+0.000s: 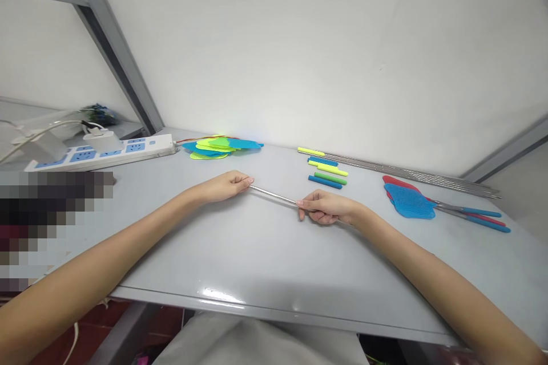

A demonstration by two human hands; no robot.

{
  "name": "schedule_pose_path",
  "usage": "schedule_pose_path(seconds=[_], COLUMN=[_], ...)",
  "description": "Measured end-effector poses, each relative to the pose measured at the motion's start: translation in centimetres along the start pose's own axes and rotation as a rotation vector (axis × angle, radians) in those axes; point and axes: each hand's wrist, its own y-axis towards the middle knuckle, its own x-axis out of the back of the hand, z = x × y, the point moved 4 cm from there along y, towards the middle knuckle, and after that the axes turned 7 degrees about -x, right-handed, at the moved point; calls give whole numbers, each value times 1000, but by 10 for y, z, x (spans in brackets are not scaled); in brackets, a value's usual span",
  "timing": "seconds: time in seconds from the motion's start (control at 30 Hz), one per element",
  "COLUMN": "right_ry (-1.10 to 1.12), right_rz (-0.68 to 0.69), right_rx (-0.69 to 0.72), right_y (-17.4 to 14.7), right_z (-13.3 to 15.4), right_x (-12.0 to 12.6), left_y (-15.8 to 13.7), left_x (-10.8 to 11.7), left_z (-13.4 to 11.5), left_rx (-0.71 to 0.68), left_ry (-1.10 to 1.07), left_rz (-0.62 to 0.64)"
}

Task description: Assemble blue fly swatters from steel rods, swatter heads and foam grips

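Note:
Between my two hands runs a thin metal rod (pixel 273 194), held level above the grey table. My left hand (pixel 226 186) pinches its left end between thumb and fingers. Near the other end, my right hand (pixel 324 206) grips it with thumb and forefinger, the remaining fingers curled below. Just behind my right hand lie several coloured handle sleeves (pixel 327 174) in blue, green and yellow. Beyond my left hand is a pile of blue and yellow-green fly swatter heads (pixel 218 147). Both tips of the rod are hidden by my fingers.
Long metal rods (pixel 411 173) lie along the wall at the back right. Fly swatters with red and blue heads (pixel 410 202) rest on the right. A white power strip (pixel 128 149) with plugged-in adapters sits at the left, beside a grey metal post (pixel 115 40).

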Motion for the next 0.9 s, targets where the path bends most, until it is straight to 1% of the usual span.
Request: schedule_pose_path(seconds=[0.27, 0.47, 0.67, 0.77, 0.9], right_ry=[-2, 4, 12, 22, 44], right_rz=[3, -8, -32, -36, -35], right_rx=[-4, -4, 12, 10, 10], right_y=[-1, 0, 2, 3, 4], right_z=[1, 0, 2, 3, 3], right_x=[1, 0, -2, -2, -2], left_y=[-1, 1, 3, 5, 6], left_x=[-3, -1, 3, 2, 3], left_z=[-2, -1, 4, 8, 10], left_rx=[-25, -27, 11, 26, 42], left_ry=[-50, -62, -51, -82, -119], left_rz=[-29, -61, -90, -93, -135])
